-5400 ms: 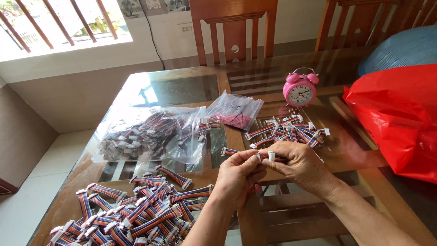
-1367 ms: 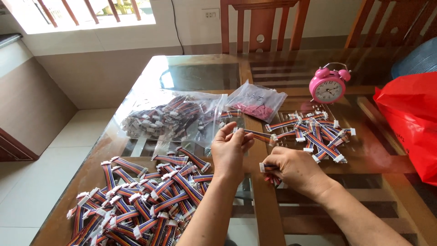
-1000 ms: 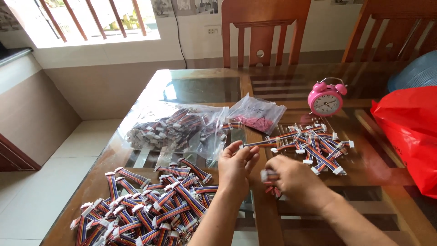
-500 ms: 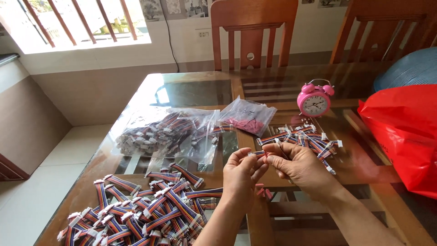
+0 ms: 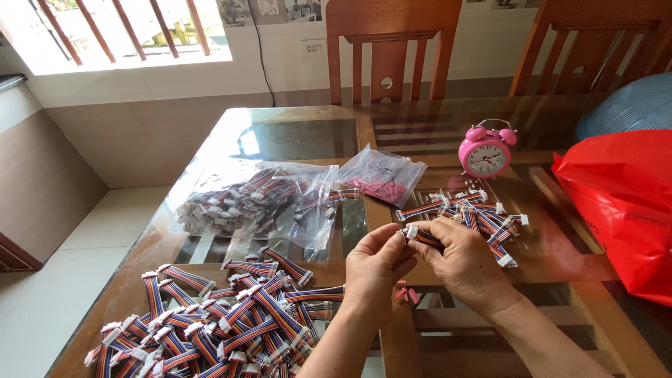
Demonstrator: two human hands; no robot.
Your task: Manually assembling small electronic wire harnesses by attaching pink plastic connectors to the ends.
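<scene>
While both pinch it, the ribbon cable (image 5: 422, 236) spans left hand (image 5: 373, 269) and right hand (image 5: 463, 260).

Large clear zip bag (image 5: 259, 203) table centre-left; small clear bag (image 5: 383, 176) beside; red plastic bag (image 5: 623, 203) right.

The right hand (image 5: 465, 262) is covering most of the cable (image 5: 420, 236) it is pinching. The red bag (image 5: 619, 210) and the cable pile (image 5: 210, 322) are running off the picture's edges.
</scene>
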